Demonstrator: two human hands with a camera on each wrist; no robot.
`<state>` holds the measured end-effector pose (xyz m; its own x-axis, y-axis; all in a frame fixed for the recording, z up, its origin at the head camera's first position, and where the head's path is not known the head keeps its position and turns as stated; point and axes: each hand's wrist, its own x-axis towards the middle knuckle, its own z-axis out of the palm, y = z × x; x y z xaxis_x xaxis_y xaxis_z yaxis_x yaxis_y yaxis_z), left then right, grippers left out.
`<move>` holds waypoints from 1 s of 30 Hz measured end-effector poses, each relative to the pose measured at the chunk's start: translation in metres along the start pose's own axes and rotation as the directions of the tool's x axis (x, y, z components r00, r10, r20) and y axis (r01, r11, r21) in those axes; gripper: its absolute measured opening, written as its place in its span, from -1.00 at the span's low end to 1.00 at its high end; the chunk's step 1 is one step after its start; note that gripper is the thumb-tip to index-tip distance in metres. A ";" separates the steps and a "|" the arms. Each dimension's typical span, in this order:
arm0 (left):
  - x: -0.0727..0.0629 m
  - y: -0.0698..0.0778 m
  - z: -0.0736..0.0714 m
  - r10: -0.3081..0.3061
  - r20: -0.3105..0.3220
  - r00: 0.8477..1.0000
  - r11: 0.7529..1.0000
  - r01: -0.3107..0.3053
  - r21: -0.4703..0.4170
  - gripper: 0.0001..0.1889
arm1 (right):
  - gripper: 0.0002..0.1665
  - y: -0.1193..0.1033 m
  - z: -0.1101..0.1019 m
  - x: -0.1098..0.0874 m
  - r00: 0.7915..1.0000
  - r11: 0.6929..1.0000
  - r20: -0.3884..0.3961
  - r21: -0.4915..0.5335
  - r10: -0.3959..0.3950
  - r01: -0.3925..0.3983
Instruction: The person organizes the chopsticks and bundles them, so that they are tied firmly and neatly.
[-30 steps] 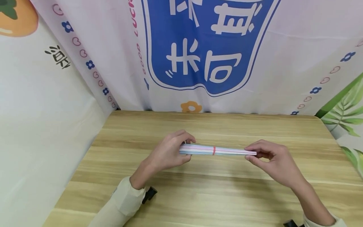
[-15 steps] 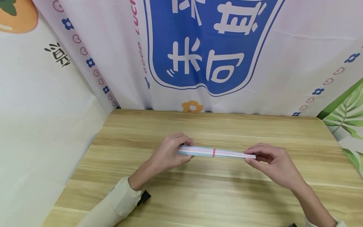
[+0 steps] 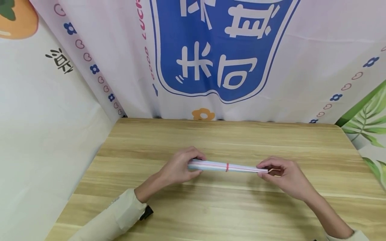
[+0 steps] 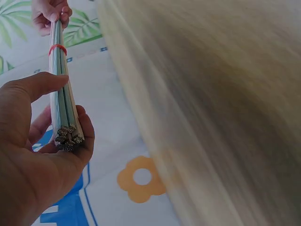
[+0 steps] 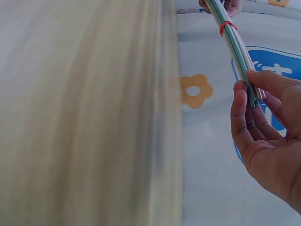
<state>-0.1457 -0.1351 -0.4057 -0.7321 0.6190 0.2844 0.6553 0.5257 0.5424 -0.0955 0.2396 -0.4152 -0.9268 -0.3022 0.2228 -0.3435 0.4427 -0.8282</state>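
A bundle of pastel chopsticks (image 3: 211,165), in pink, white and pale blue-green, is held level across the middle of the wooden table. A red band (image 3: 227,167) binds it near its middle. My left hand (image 3: 181,166) grips the thicker end, thumb on one side and fingers on the other. In the left wrist view, the chopsticks' butt ends (image 4: 69,136) look dark and patterned. At the thin end, my right hand (image 3: 284,174) pinches the tips (image 5: 256,100) between thumb and fingers. Shadows show beneath both hands.
The wooden tabletop (image 3: 211,207) spreads around the hands. A printed cloth (image 3: 301,67) with a blue sign hangs along the table's far edge. White cloth (image 3: 45,134) covers the left side, and leaf-patterned cloth (image 3: 369,120) the right.
Both hands have moved the bundle slightly down the head view, toward the body and a touch leftward. Its thin end now sits lower than the thick end there. Both grips are kept.
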 end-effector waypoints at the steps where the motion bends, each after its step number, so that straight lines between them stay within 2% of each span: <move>1: 0.000 -0.001 0.001 -0.004 0.006 1.000 1.000 0.004 -0.003 -0.62 | -0.78 0.002 0.001 0.000 1.000 1.000 0.005 -0.001 0.005 -0.005; 10: 0.002 -0.011 0.011 -0.029 0.038 0.999 0.999 0.028 0.021 -0.65 | -0.80 0.016 0.006 0.001 0.998 0.998 0.053 -0.052 0.027 -0.025; 18: 0.003 -0.020 0.023 -0.037 0.078 0.996 0.999 0.034 0.041 -0.67 | -0.83 0.028 0.008 0.008 0.986 0.994 0.143 -0.075 0.088 -0.078; 22: 0.005 -0.021 0.027 -0.046 0.108 0.993 0.998 0.041 0.045 -0.68 | -0.83 0.034 0.010 0.010 0.982 0.994 0.169 -0.087 0.082 -0.068; 30: 0.010 -0.020 0.029 -0.068 0.157 0.985 0.997 0.060 0.055 -0.65 | -0.77 0.035 0.013 0.013 0.985 0.977 0.157 -0.211 0.066 -0.031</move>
<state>-0.1608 -0.1231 -0.4367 -0.7366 0.6656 0.1195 0.6193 0.5930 0.5146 -0.1175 0.2401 -0.4475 -0.9120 -0.4014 0.0845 -0.3385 0.6200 -0.7078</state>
